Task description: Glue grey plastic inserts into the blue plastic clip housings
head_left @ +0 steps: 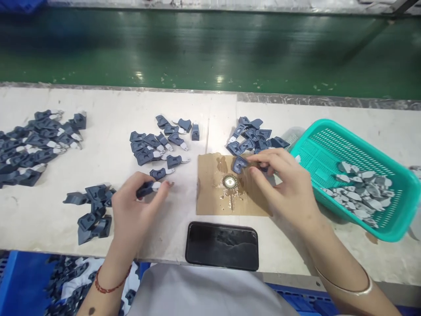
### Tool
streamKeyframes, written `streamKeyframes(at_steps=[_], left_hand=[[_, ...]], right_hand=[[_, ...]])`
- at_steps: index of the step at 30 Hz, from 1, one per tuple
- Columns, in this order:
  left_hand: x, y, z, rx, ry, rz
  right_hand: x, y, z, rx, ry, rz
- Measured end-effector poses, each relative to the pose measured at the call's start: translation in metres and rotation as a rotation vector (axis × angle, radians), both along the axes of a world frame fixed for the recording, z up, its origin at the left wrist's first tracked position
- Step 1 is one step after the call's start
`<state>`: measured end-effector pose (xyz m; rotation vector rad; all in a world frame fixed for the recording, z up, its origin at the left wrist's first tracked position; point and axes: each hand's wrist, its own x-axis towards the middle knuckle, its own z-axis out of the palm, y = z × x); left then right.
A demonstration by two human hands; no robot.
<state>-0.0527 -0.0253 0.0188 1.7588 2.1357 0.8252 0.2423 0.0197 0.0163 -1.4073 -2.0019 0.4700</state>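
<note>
And here's the left hand point(133, 213), thumb and fingers closed on a pale-tipped dark plastic part point(144, 189), just below the middle cluster point(152, 141) of similar tipped parts on the white worktop point(105, 153). Over to the right hand point(291, 186) — index finger and thumb pinching the edge of a dark angular plastic part point(240, 164), right at the top of the cardboard sheet point(210, 199). Something dark shows beneath the curled fingers too, too hidden to name.

On that cardboard sits a round pale disc point(230, 181) with a dark rim, wet splashes all around it. Just beyond the hand, a right-hand heap point(247, 145) of dark parts; farther right, the green plastic basket point(391, 236), tilted across the worktop, with small pale grey pieces point(373, 189) gathered towards its right end.

Nearest the body, a smartphone point(222, 245) lies flat, screen dark. Two more groups on the left — a big far-left pile point(41, 139) showing pale tips, and a smaller lower-left heap point(96, 192) of dark parts beside the left wrist. Across the back runs the green conveyor belt point(197, 48).
</note>
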Motion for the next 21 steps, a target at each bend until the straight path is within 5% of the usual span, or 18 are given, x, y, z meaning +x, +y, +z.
streamKeyframes(at_steps=[7, 15, 21], left_hand=[[-0.022, 0.012, -0.01, -0.053, 0.217, 0.11], [-0.035, 0.015, -0.007, -0.108, 0.275, -0.05], [-0.063, -0.009, 0.014, -0.007, 0.358, -0.091]], right_hand=[[-0.001, 0.006, -0.01, 0.059, -0.31, 0.079], [-0.005, 0.01, -0.009, 0.216, -0.442, 0.121], [0.003, 0.012, -0.003, 0.299, -0.422, -0.187]])
